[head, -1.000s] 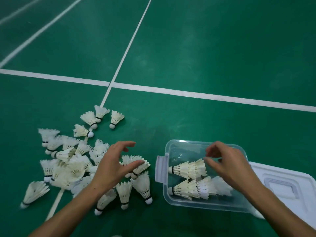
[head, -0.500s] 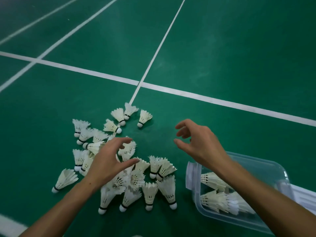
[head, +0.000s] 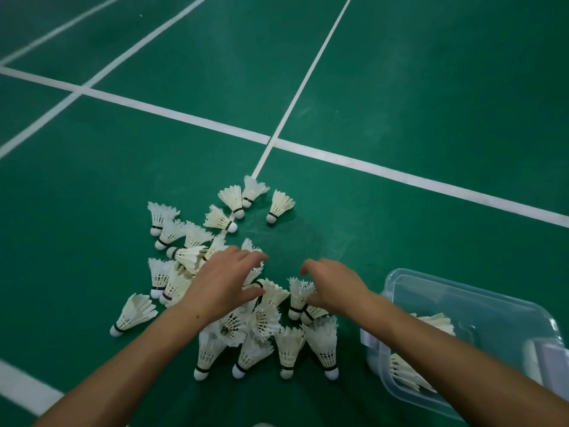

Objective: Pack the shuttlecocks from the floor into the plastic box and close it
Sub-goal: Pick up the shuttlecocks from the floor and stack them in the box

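Note:
Several white feather shuttlecocks (head: 289, 349) lie in a loose pile on the green floor. My left hand (head: 224, 282) is spread over the middle of the pile, fingers apart and holding nothing. My right hand (head: 334, 285) reaches in from the right with its fingers curved. Its thumb is beside an upright shuttlecock (head: 298, 295), without closing on it. The clear plastic box (head: 462, 291) stands open at the lower right. It holds a few shuttlecocks (head: 403, 372), and my right forearm crosses its near corner.
White court lines (head: 400, 177) cross the green floor beyond the pile. Three more shuttlecocks (head: 278, 206) lie at the far side near the line junction. One shuttlecock (head: 134, 314) lies apart at the left. A pale plastic part (head: 549, 359) shows at the box's right edge.
My right hand has left the box and swung left down onto the pile. My left hand has lowered over the pile. The view has shifted left, pushing the box toward the right edge.

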Demonstrator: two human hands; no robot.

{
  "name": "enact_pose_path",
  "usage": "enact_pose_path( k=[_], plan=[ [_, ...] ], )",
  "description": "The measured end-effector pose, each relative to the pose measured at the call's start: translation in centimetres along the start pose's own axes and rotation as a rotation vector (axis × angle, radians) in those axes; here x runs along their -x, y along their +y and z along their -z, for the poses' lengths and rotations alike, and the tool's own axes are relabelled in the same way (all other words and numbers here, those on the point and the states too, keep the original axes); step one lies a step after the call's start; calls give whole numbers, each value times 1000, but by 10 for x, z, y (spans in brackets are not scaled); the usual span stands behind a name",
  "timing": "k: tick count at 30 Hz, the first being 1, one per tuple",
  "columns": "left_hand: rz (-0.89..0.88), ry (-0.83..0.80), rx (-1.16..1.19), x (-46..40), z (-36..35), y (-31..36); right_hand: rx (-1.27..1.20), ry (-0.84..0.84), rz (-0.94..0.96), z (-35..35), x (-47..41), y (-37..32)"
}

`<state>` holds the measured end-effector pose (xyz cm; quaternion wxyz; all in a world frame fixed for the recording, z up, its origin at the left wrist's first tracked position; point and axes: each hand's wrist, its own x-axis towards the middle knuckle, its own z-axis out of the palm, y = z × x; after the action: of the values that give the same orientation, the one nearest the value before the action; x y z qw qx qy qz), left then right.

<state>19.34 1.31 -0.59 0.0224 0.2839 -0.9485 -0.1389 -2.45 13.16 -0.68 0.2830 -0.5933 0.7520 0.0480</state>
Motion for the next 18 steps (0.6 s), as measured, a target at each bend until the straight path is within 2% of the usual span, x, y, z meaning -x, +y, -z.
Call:
enact_pose_path(
  k=[5,10,15,18],
  plan=[
    [-111,-68,-171,-20,-10,13,8,-33,-22,-7,-4,5],
    [-103,-158,-243,-29,-17,19,-86,-3,-14,-11,-10,2],
    [-43,-261,-150,-36,-10,9,-206,16,-18,-12,-11,0],
    [-58,-237,-139,-38,-3,6,-254,50,-15,-6,-7,3]
  ],
)
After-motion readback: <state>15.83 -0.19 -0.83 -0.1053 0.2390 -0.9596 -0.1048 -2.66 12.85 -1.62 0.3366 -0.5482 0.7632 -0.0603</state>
